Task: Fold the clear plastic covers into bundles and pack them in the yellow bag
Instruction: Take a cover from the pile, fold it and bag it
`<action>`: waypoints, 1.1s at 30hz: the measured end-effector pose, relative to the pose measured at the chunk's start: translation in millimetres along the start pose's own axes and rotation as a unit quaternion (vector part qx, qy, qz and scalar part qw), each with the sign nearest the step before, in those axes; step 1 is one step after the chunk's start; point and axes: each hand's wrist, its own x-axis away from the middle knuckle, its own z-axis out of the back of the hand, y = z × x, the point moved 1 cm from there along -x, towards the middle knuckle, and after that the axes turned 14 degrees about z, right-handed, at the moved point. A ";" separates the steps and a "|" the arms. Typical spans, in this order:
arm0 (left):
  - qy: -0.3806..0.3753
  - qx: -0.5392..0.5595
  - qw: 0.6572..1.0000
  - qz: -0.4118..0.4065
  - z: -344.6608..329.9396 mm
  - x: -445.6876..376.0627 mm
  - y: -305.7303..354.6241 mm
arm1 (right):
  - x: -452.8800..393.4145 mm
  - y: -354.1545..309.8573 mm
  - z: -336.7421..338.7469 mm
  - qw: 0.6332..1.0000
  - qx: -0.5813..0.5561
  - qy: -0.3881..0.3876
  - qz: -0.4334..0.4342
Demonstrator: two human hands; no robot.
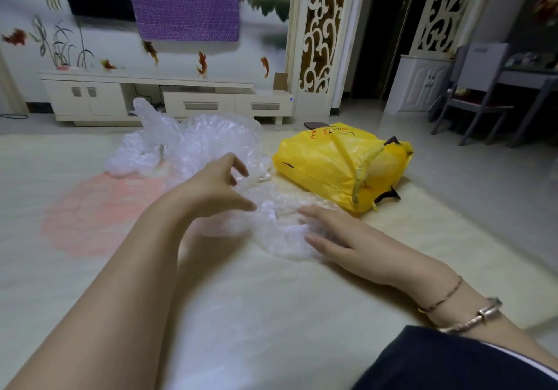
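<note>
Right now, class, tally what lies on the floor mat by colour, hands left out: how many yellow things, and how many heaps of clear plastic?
Yellow: 1, the yellow plastic drawstring bag.
Clear: 2, the crumpled clear plastic heap farther back and the clear plastic cover under the hands.
Total: 3.

Right hand (335, 235) flat on plastic cover (280, 217) — yellow bag (326, 160) beside.

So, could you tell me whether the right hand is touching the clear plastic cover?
Touching: the head view shows the right hand lying flat on the clear plastic cover.
</note>
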 end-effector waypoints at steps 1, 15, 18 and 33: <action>0.021 0.010 0.999 -0.042 0.1 2.1 4.5 | 0.6 -1.5 1.9 1.000 -0.014 0.023 -0.005; -0.136 -0.153 0.979 0.001 -18.5 10.2 9.1 | 0.9 1.2 4.0 0.993 0.029 0.118 0.009; -0.073 -0.191 0.979 -0.016 -23.0 5.3 6.8 | -2.7 9.4 4.7 0.975 -0.069 0.204 -0.049; -0.050 -0.082 0.995 0.036 -25.4 -8.5 3.8 | -5.9 16.0 6.7 0.954 0.026 0.221 -0.202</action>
